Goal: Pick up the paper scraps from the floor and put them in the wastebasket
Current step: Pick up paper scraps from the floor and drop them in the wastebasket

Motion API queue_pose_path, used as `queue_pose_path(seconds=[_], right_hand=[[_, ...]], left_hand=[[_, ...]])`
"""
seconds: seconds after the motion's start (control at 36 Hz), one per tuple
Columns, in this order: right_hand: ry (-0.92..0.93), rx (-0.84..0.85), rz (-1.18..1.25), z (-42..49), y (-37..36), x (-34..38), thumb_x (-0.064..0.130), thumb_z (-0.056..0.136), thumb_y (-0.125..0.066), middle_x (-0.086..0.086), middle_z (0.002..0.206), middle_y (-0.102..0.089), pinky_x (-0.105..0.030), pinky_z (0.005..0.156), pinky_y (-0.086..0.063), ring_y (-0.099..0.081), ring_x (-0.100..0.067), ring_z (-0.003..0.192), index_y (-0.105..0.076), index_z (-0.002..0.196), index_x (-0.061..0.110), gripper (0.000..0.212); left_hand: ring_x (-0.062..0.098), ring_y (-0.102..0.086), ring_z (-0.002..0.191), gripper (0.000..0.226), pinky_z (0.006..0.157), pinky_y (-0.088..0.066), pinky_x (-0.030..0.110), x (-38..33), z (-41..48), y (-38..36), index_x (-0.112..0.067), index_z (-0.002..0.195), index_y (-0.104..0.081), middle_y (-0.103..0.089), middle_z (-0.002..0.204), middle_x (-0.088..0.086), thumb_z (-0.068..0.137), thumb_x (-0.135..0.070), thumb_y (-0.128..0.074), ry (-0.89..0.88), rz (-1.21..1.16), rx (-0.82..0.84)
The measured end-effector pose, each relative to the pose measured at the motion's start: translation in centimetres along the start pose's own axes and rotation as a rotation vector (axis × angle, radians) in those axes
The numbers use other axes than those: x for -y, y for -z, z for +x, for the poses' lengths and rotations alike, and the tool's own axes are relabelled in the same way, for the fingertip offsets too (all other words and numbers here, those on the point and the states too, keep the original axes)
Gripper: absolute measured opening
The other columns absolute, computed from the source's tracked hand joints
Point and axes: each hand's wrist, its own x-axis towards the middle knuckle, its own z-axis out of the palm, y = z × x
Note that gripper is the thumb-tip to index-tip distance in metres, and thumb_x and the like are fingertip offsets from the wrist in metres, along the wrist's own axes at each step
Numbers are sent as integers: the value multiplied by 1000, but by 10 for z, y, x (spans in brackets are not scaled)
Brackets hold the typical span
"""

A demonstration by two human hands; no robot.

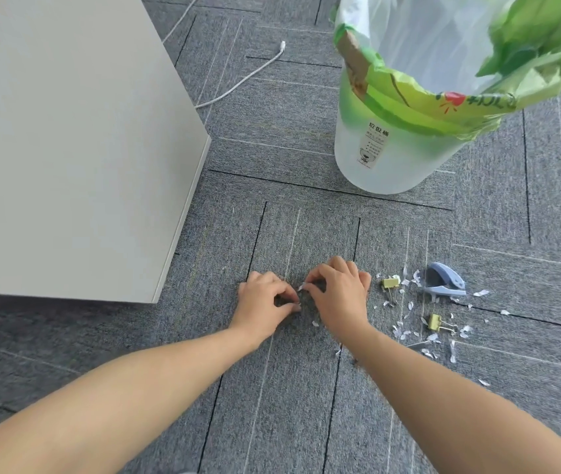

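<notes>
- Hands of a person met low on grey carpet [272, 405], seen from above, with bare forearms reaching in from the bottom edge.
- Left hand [265, 299] had its fingers curled, thumb and forefinger pinching a tiny white bit of paper at the tips.
- Right hand [339, 292], just beside it, was curled too and pinched a small white sliver between thumb and forefinger.
- Paper scraps [481, 293] lay mostly scattered on the floor to the right of the hands, with a few near the right wrist.
- Among them sat a pale blue hole punch [443, 280] and two yellow binder clips [390, 284].
- Wastebasket [392, 159], translucent white with a green bag [529, 80] draped over its rim, stood upright farther away, beyond the scraps.
- White cabinet [67, 131] filled the left side, with a white cable [238, 83] trailing on the floor behind it.
</notes>
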Motion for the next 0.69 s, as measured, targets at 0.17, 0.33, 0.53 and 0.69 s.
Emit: queue_pose_path(seconds=[0.17, 0.33, 0.53, 0.69], right_hand=[[116, 88, -124, 3, 6, -5, 43, 89, -58, 13, 100, -49, -34, 93, -25, -42, -13, 103, -63, 94, 33, 12], [133, 140, -171, 0, 17, -11, 42, 89, -57, 14, 98, -46, -35, 95, -25, -42, -13, 103, -59, 89, 35, 7], [32, 56, -19, -11, 45, -24, 41, 86, -64, 18, 101, -48, -27, 88, -17, -40, -7, 102, -60, 87, 37, 6], [19, 19, 18, -17, 84, -33, 43, 86, -63, 16, 99, -50, -29, 90, -20, -43, -8, 99, -58, 83, 36, 10]], left_hand=[[6, -38, 98, 17, 90, -28, 30, 3, 0, 1, -38, 92, -71, -53, 91, -21, 79, -49, -71, -84, 87, 7], [7, -40, 96, 14, 92, -32, 31, 3, 2, 4, -35, 93, -70, -51, 91, -20, 83, -45, -69, -146, 142, 29], [6, -38, 101, 18, 103, -31, 32, -1, 3, 3, -31, 98, -65, -48, 98, -19, 89, -46, -60, -203, 239, 102], [6, -41, 101, 11, 103, -33, 34, -3, 4, 3, -31, 95, -63, -51, 98, -17, 91, -41, -59, -142, 158, 82]])
